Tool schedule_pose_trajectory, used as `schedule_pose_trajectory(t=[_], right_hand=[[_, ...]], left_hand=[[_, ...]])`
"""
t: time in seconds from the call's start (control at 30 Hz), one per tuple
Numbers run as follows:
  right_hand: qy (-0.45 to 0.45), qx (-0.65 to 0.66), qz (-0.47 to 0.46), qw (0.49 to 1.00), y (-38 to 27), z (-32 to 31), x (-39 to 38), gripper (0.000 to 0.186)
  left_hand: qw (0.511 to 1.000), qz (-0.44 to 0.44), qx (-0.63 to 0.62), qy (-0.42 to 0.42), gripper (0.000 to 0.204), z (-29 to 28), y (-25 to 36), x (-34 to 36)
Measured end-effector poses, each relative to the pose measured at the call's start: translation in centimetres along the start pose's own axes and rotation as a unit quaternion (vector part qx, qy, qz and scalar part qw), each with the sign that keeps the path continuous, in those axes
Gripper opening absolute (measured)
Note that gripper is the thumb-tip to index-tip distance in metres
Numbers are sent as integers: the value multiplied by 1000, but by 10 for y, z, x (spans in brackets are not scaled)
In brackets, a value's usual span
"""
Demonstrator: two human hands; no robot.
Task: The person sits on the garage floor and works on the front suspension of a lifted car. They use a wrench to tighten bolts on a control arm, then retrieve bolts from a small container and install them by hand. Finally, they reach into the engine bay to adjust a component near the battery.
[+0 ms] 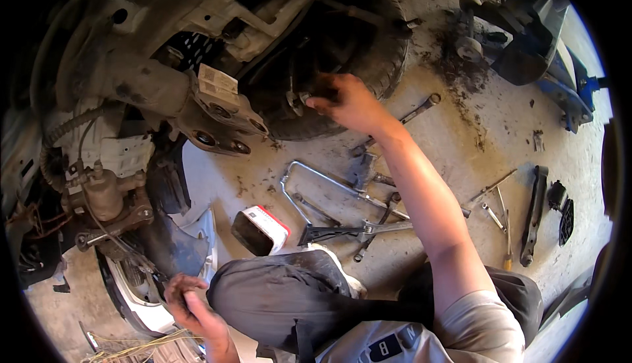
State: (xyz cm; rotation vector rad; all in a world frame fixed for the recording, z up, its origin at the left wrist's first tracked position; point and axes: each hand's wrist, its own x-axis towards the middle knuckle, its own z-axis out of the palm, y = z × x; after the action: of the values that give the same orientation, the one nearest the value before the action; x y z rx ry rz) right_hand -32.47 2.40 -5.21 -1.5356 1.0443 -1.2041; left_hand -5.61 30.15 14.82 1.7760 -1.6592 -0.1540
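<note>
My right hand (345, 103) reaches forward over the dark tyre (388, 67) lying on the floor. Its blackened fingers are curled in, and what they hold, if anything, is hidden. Beside the thumb is a small metal fitting (294, 103); whether they touch I cannot tell. Left of that hand, a rusty metal bracket with round holes (220, 123) juts out from the vehicle's underside. My left hand (194, 307) is low at the left beside my knee, its dirty fingers loosely bent and apart from the thumb, with nothing visible in them.
A red-and-white open tin (263, 228) stands before my knee. Right of it lie a bent chrome bar (322, 175), a long wrench (424, 106) and other tools. Farther right are a dark metal arm (534, 215) and a screwdriver (507, 258). Yellow wires (141, 346) trail at lower left.
</note>
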Motion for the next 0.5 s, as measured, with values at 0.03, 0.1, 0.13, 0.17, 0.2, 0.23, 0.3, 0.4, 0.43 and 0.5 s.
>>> schedule_pose_trajectory(t=[0.03,0.1,0.13,0.17,0.2,0.23,0.3,0.4,0.43,0.5], right_hand=[[3,-16,13,1000,-8,-2,-1,32],[2,-45,41,998,-19,-6,-3,35],[-4,-57,55,997,-23,-6,-3,38],[-8,-68,68,995,-26,-4,-3,41],[-2,-84,73,994,-23,0,-1,44],[3,-102,79,992,-18,6,1,46],[11,-94,110,989,-14,14,3,49],[36,-9,156,987,-15,19,6,49],[58,25,151,986,-9,17,5,48],[111,92,25,989,-2,19,1,46]], left_hand=[[996,66,19,-61,38,7,13,8],[973,165,23,-159,39,22,36,26],[955,213,26,-207,41,30,42,32],[947,222,26,-232,39,36,45,34],[938,230,25,-257,37,42,47,35],[926,254,34,-278,36,49,49,38],[904,286,19,-317,42,59,46,40],[895,266,2,-358,47,62,40,31],[892,277,19,-358,47,60,37,30],[891,281,37,-354,46,55,32,28]])
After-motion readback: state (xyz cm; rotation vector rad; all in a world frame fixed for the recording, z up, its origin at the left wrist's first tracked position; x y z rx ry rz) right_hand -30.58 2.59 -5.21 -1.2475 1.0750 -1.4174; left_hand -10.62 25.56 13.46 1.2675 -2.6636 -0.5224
